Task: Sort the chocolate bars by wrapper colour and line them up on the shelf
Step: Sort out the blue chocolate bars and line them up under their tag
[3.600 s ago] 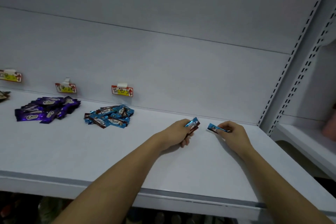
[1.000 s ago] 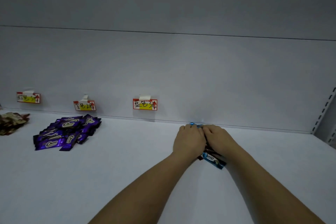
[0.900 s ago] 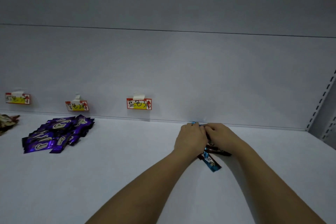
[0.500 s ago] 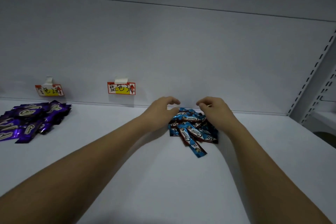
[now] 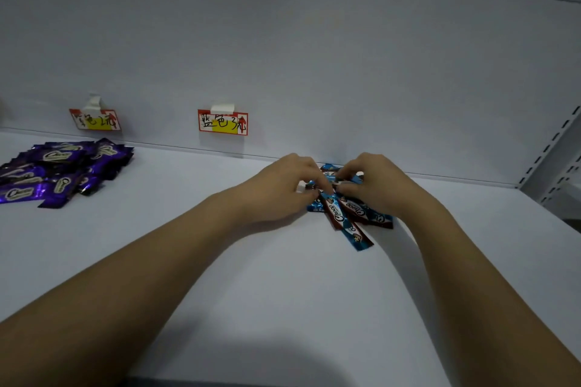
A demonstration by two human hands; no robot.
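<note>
A heap of blue-wrapped chocolate bars (image 5: pixel 349 214) lies on the white shelf (image 5: pixel 283 308) close to the back wall, right of the middle. My left hand (image 5: pixel 283 188) and my right hand (image 5: pixel 374 185) are both down on the heap, fingers curled and pinching bars near its top. One blue bar (image 5: pixel 358 236) sticks out toward me from under the pile. A pile of purple-wrapped bars (image 5: pixel 59 170) sits at the far left of the shelf.
Two red-edged paper labels are taped to the back wall: one (image 5: pixel 222 122) left of the blue heap, another (image 5: pixel 94 119) above the purple pile. A perforated shelf upright (image 5: pixel 553 148) stands at the right edge.
My hands went from cupping the sides of the blue heap to closing together on top of it and pinching bars. The view moved slightly right and closer.
</note>
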